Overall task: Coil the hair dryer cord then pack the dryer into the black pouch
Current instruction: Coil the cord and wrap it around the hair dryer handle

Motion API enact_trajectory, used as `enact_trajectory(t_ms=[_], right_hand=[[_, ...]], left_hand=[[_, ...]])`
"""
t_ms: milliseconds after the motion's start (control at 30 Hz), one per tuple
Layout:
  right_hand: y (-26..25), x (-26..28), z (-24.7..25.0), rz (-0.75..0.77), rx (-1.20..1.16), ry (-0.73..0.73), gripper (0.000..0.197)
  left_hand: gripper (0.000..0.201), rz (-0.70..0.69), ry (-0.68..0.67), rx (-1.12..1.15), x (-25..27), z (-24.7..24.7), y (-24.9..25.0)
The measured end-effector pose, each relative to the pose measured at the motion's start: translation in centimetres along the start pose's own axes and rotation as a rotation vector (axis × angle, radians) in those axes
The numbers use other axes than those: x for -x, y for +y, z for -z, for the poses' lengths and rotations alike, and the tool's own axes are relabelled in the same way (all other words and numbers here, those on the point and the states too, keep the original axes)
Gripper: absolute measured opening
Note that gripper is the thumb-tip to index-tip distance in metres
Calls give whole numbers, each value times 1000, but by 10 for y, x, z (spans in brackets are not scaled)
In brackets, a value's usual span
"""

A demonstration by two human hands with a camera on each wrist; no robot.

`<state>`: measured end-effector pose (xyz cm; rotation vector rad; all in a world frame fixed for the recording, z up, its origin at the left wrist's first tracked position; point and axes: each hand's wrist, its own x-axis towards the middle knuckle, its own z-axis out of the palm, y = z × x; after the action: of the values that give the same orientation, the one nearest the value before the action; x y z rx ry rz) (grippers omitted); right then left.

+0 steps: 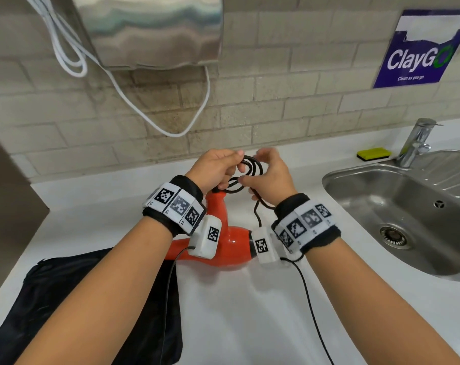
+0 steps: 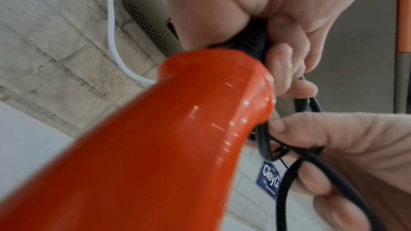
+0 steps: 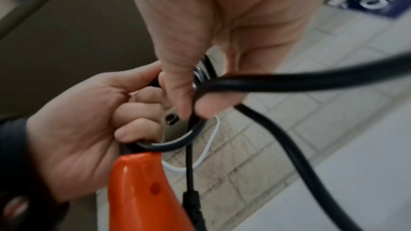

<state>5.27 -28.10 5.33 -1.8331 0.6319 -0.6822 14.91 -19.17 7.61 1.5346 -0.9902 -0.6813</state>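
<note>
An orange hair dryer lies on the white counter, its handle pointing away from me. Its black cord is wound in small loops just past the handle's end. My left hand grips the loops and the cord's ribbed sleeve at the handle tip. My right hand pinches the cord beside the loops, and a slack length trails down under that wrist. The black pouch lies flat at the lower left, partly under my left forearm.
A steel sink with a tap is set in the counter at the right, a yellow sponge behind it. A metal dispenser with a hanging white cable is on the tiled wall. A blue sign hangs at the upper right.
</note>
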Motion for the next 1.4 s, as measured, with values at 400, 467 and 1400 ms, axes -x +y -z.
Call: enact_trajectory(t_ms=[400,467,1400], right_hand=[[9,-3,20,107,185,-337,9],[17,-6,35,77,151,-348,14],[49,-6,-7,84,104,-448,54]], left_hand=[[36,-2,26,-9,3,3,-4],[37,-2,62,-10,1,3,-6],[36,-23,148,166,4,3,-9]])
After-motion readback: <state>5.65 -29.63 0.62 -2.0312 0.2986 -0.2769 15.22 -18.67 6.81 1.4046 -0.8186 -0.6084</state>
